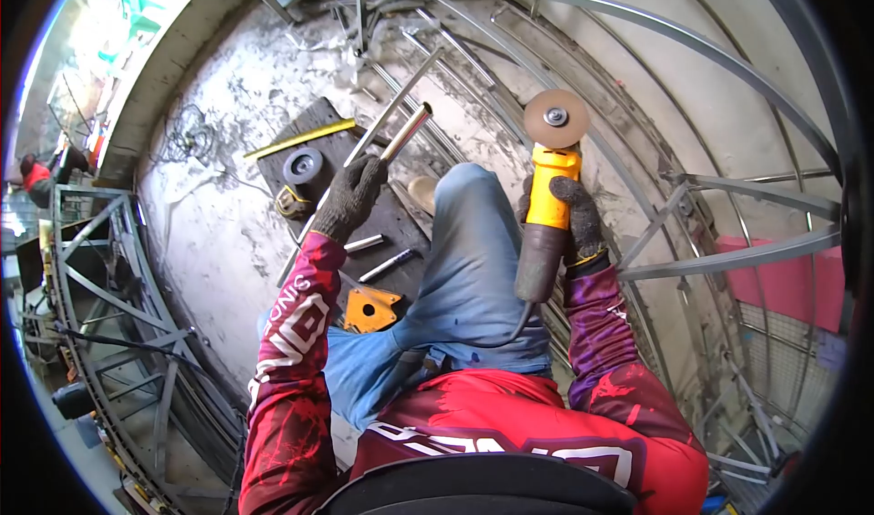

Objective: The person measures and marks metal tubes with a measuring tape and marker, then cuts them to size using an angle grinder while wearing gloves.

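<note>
My left hand (353, 194), in a dark knit glove, is closed around a shiny metal tube (408, 131) that points up and away from me. A long thin metal bar (395, 101) runs past the same hand, crossing behind the fingers. In my gloved right hand (580, 213) is a yellow and dark angle grinder (549, 201), held upright with the fingers wrapped round its body. Its brown cutting disc (557, 119) faces up at the far end, well to the right of the tube. The cord leaves the grinder's bottom across my jeans.
On a dark board (314, 119) lie a yellow straight bar (300, 138), a black round disc (303, 164), a tape measure (291, 203), a marker (387, 266) and an orange magnetic square (371, 310). Curved metal frames (728, 52) surround me. Another person (38, 176) is at far left.
</note>
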Action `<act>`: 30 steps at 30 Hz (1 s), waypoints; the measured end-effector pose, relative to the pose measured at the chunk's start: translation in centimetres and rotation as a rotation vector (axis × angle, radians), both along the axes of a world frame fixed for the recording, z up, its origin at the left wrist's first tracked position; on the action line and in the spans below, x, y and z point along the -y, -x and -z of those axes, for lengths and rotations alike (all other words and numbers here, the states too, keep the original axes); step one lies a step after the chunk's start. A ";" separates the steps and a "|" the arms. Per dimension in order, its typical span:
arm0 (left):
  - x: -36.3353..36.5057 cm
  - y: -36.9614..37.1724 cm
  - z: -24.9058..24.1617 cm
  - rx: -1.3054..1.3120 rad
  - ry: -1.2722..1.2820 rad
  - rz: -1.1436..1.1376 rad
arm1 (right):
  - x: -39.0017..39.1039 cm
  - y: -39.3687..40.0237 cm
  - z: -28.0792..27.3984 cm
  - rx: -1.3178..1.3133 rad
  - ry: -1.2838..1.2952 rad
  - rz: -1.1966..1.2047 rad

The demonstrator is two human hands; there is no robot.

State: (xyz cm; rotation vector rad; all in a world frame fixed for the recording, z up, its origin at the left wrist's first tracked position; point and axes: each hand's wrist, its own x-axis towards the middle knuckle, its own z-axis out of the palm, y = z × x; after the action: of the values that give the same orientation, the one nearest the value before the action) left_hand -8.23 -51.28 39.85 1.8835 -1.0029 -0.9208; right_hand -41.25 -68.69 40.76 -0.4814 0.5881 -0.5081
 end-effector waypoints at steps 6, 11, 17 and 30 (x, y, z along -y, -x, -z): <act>-1.8 1.4 -1.7 -0.092 0.158 -0.141 | -4.1 -4.2 2.5 0.051 0.121 0.082; -3.0 1.1 -2.4 0.022 0.296 -0.153 | -3.9 -4.0 3.0 0.147 0.153 0.000; -4.6 1.3 -5.7 0.087 0.373 -0.232 | -3.9 -4.3 3.4 0.105 0.167 0.060; -4.6 0.9 -4.5 -0.234 0.366 -0.160 | -5.6 -4.5 1.0 0.096 0.314 -0.084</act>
State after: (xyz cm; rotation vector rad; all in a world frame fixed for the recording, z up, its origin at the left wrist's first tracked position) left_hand -9.15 -46.64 44.34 1.4879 -0.8039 -0.7822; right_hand -36.76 -63.13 39.80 -0.7721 0.3944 -0.5426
